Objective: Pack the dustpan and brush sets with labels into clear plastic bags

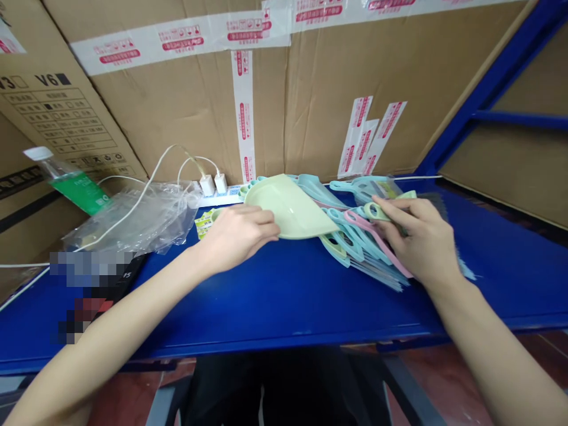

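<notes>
My left hand (244,232) is closed on a pale green dustpan (295,208), gripping it near its left edge and tilting it above the blue table. A yellow printed label (204,223) shows behind that wrist. My right hand (417,234) is closed around a pale green brush handle (375,211) with a hole at its end; most of the brush is hidden by the hand. Beneath and beside it lies a pile of blue brushes (352,236), with a pink handle (377,239) among them. Blue dustpans (317,188) are stacked behind the green one.
On the left lie clear plastic bags (146,219) and a bottle with a green label (82,188). A white power strip (228,195) with two chargers and cables runs along the back. Taped cardboard (186,106) walls the blue table (284,302); a blue metal frame (483,89) rises at right.
</notes>
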`<action>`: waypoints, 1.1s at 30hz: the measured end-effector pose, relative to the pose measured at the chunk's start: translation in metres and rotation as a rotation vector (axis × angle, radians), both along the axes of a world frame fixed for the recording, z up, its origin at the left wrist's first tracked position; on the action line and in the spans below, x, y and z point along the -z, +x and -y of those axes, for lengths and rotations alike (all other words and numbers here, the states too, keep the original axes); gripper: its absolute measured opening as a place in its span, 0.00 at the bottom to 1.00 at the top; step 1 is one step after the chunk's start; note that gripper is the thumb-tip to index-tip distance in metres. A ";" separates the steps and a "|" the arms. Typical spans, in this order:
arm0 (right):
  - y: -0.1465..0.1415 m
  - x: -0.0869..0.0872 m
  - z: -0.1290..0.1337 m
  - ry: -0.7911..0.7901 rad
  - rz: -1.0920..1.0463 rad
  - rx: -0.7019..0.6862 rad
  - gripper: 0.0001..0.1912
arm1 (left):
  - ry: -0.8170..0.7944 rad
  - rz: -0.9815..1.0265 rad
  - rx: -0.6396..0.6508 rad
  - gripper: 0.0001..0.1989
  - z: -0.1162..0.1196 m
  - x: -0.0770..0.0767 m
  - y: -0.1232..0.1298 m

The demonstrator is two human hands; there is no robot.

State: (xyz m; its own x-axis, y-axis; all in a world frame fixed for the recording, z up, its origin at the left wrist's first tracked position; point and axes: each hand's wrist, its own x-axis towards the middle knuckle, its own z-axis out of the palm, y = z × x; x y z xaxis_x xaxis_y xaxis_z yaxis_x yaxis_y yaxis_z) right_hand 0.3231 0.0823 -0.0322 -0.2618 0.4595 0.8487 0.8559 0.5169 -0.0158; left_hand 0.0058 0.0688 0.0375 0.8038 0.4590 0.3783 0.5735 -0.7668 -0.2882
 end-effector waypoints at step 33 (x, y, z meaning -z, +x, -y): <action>-0.201 -0.023 0.029 -0.726 0.340 -0.478 0.09 | -0.674 0.423 -0.130 0.12 0.030 0.026 -0.076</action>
